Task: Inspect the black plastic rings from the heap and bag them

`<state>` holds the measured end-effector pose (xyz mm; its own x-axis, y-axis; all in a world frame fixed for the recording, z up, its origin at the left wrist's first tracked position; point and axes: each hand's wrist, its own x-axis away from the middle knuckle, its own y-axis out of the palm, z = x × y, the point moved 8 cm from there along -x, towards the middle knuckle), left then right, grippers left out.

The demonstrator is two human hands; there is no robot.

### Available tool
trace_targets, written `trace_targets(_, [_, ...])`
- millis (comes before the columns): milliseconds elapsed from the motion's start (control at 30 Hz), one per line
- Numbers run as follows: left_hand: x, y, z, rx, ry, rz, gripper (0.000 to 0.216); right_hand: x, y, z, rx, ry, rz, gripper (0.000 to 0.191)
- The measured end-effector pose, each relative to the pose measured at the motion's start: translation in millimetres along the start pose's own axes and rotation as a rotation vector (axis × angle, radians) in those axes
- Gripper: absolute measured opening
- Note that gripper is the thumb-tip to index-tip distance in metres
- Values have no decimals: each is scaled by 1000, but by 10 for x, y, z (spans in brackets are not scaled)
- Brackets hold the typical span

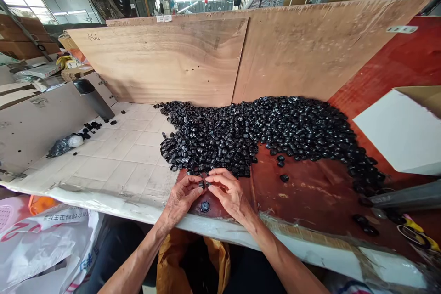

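Near the table's front edge, my left hand pinches a small black plastic ring-like part between thumb and fingertips. Facing it, my right hand has its thumb and index finger closed on another small black piece, mostly hidden by the fingers. The two pieces are close together; whether they touch I cannot tell. Below them a round black cap lies on the reddish-brown surface. Just beyond my fingers spreads a large heap of black plastic parts, some of them open rings.
Wooden boards wall off the back. On the left are a dark bottle and a black plastic bag. A white box and yellow-handled scissors sit at right. An orange-brown sack hangs open below the table edge.
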<state>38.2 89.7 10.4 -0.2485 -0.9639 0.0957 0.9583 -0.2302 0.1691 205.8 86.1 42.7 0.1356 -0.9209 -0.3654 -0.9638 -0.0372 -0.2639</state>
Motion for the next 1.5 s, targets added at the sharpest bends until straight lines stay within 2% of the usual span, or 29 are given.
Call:
trace_targets(200, [0,42,-45,48,13,-23,36,26,57,77,-70,91,-7,20])
trace_targets(433, [3,21,-47,-80,70,2,33,71,89,92,149,-74,15,12])
trace_targets(567, [-7,-2,-56,-94,79,6,34,86,120,11,230,-169,-13,15])
trace_targets(833, [-20,-36,-132,-149,9,11,36,8,55,-105,46,-166,-5,15])
trace_targets(933, [-19,-8,-114,-105,-5,-8,37,-9,56,-70,-46,-86,-18,13])
trace_targets(1067, [-18,16,-58,-98,32,-13,36,8,71,109,-159,141,-10,19])
trace_targets(1167, [-20,7,-44,-120,58,1,36,29,85,196,-157,231,-13,18])
trace_targets(1233, [-20,-2,-48,-125,63,9,36,21,79,179,-103,201,-18,14])
trace_targets(1400, [-12,16,-73,-58,16,-1,33,-7,60,-15,-14,-42,0,11])
trace_targets(1500, [0,32,-42,-54,36,0,33,14,74,0,61,-48,13,15])
